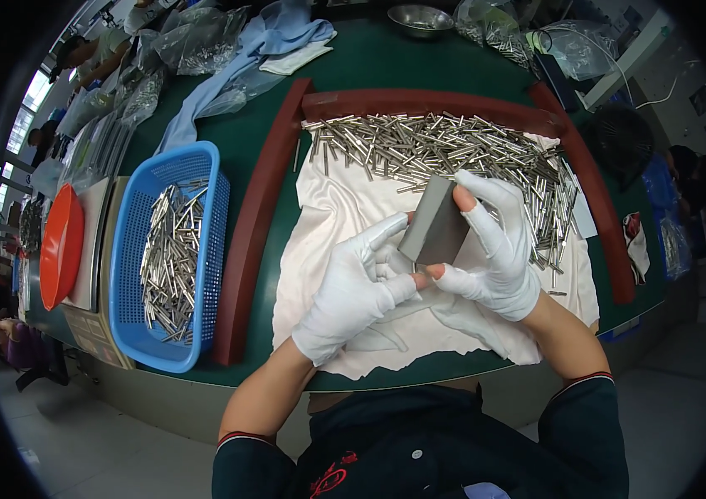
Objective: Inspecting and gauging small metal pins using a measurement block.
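Observation:
A grey rectangular block [436, 224] is held tilted above a pale cloth [320, 224]. My right hand [498, 249], in a white glove with bare fingertips, grips its right side, forefinger near the top and thumb at the lower corner. My left hand [361, 283], gloved the same way, closes on the block's lower left edge. The two thumbs nearly meet below the block. Whether a small pin sits between them I cannot make out. Beyond the hands, many short shiny metal pins [403, 150] lie heaped across the cloth's far side and down its right.
Dark red bars [255, 241] frame the cloth on a green table [353, 66]. Left of them stands a blue basket [124, 274] holding more pins. An orange-red bowl [62, 249] leans farther left. A metal bowl [419, 21] and blue cloth [274, 37] lie at the back.

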A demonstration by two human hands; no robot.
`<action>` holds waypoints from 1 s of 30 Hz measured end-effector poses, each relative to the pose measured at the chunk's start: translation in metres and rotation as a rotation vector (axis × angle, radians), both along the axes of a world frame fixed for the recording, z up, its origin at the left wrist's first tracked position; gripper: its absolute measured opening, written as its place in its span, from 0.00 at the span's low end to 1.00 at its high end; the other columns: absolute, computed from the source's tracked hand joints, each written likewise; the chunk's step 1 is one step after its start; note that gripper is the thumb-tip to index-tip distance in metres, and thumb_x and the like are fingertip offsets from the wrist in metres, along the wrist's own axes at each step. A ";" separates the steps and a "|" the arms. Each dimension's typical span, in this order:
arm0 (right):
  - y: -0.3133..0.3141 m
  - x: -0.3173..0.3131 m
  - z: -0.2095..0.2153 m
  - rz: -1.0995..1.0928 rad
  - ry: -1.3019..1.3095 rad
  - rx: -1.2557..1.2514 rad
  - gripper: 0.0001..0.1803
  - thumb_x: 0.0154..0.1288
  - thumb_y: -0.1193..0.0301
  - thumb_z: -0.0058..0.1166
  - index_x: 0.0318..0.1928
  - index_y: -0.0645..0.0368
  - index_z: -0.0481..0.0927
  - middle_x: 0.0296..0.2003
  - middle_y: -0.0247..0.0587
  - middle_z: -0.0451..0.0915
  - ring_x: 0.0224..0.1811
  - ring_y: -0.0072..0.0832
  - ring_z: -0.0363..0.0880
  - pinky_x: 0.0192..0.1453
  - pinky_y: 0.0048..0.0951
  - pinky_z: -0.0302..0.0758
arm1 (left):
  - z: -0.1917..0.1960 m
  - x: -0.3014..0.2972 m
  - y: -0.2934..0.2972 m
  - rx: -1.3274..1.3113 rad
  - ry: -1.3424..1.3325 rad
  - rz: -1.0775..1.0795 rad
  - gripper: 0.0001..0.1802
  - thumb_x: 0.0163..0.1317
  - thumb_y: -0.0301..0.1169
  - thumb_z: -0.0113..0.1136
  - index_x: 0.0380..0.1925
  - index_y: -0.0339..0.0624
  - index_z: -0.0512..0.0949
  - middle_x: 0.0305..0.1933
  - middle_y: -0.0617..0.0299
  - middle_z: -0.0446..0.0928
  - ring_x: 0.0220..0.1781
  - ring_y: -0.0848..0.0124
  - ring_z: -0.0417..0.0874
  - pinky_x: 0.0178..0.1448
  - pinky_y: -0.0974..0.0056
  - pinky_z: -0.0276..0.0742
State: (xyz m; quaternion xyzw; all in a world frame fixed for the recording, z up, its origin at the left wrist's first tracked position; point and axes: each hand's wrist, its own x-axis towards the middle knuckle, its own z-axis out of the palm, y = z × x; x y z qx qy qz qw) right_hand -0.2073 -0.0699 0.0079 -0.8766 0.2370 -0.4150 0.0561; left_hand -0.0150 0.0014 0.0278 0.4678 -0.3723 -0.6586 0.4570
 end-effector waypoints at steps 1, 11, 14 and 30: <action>-0.001 -0.002 0.000 0.007 0.032 -0.031 0.45 0.48 0.55 0.69 0.65 0.59 0.68 0.58 0.49 0.70 0.53 0.44 0.69 0.55 0.43 0.70 | -0.003 0.002 0.000 -0.001 0.000 0.001 0.38 0.55 0.16 0.63 0.67 0.31 0.62 0.30 0.64 0.78 0.31 0.83 0.77 0.38 0.77 0.75; -0.002 -0.008 -0.002 0.007 0.033 0.040 0.44 0.47 0.57 0.69 0.65 0.59 0.67 0.57 0.49 0.70 0.54 0.44 0.69 0.56 0.43 0.69 | -0.012 0.011 0.001 -0.026 -0.019 -0.070 0.38 0.56 0.17 0.63 0.68 0.32 0.61 0.31 0.64 0.78 0.32 0.83 0.77 0.38 0.76 0.75; -0.001 -0.001 0.001 0.033 0.055 0.004 0.44 0.49 0.55 0.68 0.65 0.59 0.68 0.57 0.49 0.70 0.53 0.44 0.70 0.55 0.42 0.69 | -0.008 0.004 -0.001 -0.022 0.004 -0.100 0.37 0.56 0.17 0.64 0.67 0.30 0.62 0.34 0.63 0.79 0.34 0.81 0.79 0.42 0.74 0.78; 0.003 -0.002 0.002 0.022 -0.015 0.017 0.44 0.50 0.52 0.68 0.65 0.59 0.68 0.56 0.50 0.71 0.51 0.45 0.72 0.54 0.42 0.70 | -0.005 0.008 -0.001 0.037 0.171 -0.164 0.37 0.57 0.20 0.66 0.66 0.30 0.61 0.44 0.58 0.81 0.40 0.77 0.82 0.43 0.71 0.83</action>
